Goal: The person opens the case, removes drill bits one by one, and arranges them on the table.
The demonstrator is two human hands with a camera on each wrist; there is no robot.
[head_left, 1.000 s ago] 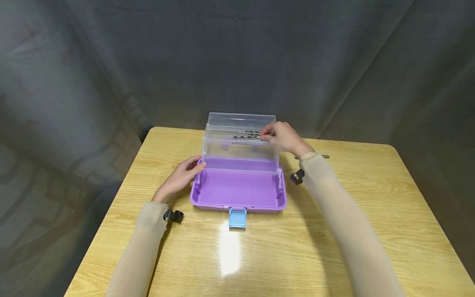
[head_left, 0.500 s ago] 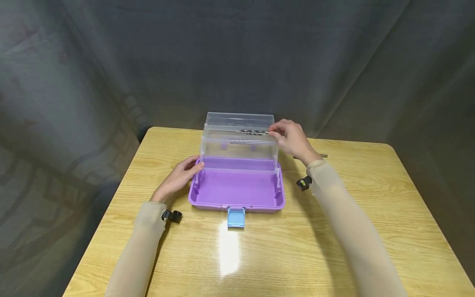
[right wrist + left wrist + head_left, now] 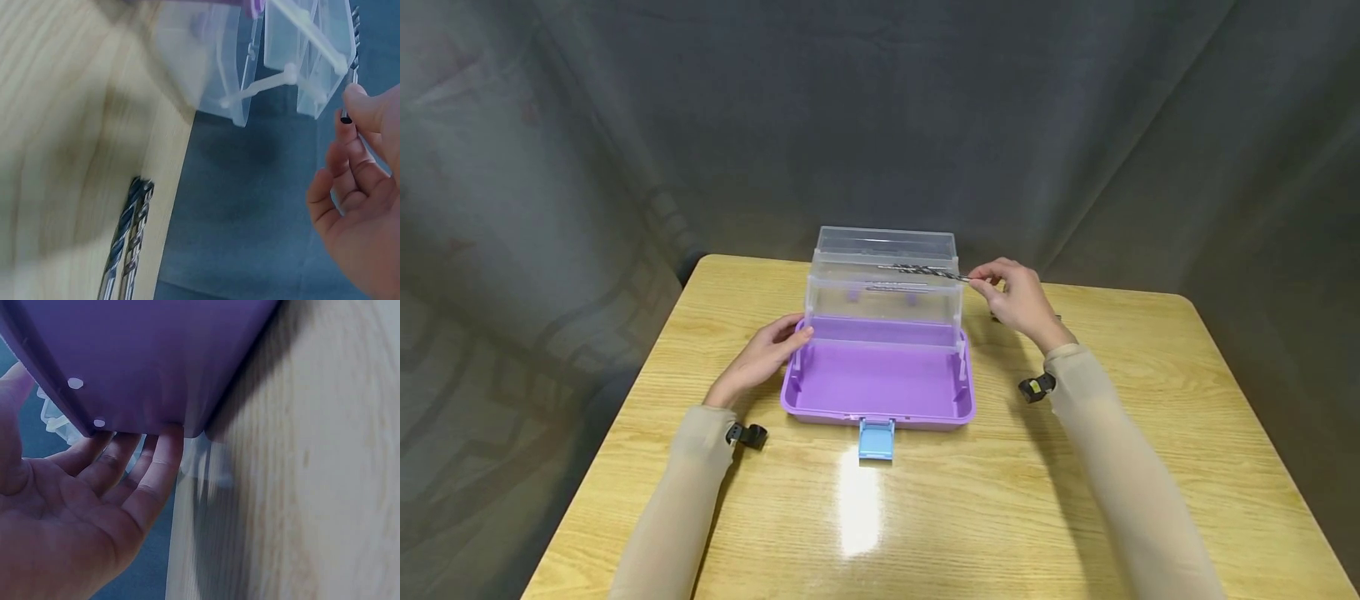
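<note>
The purple toolbox [image 3: 877, 383] stood open on the wooden table [image 3: 1150, 433], its clear tiered trays [image 3: 883, 287] raised behind the base and its blue latch [image 3: 877, 439] hanging at the near edge. The right hand [image 3: 1018, 300] was just right of the trays, thumb and fingertips pinching the shank end of a drill bit [image 3: 925, 270] that reached leftward, roughly level, over the upper tray. A second bit [image 3: 895, 287] lay in the tray below it. The left hand [image 3: 763, 354] rested against the left wall of the toolbox with its fingers straight and relaxed, bracing it. Two more bits [image 3: 125, 250] lay on the table to the right of the toolbox.

Handling this well seemed to call for keeping the bit parallel to the tray's length, so that its tip would not catch the thin clear wall, and for keeping the pinch firm on the smooth shank. The bracing hand looked worth leaving in place, since the raised trays would likely tip the light box if nudged
</note>
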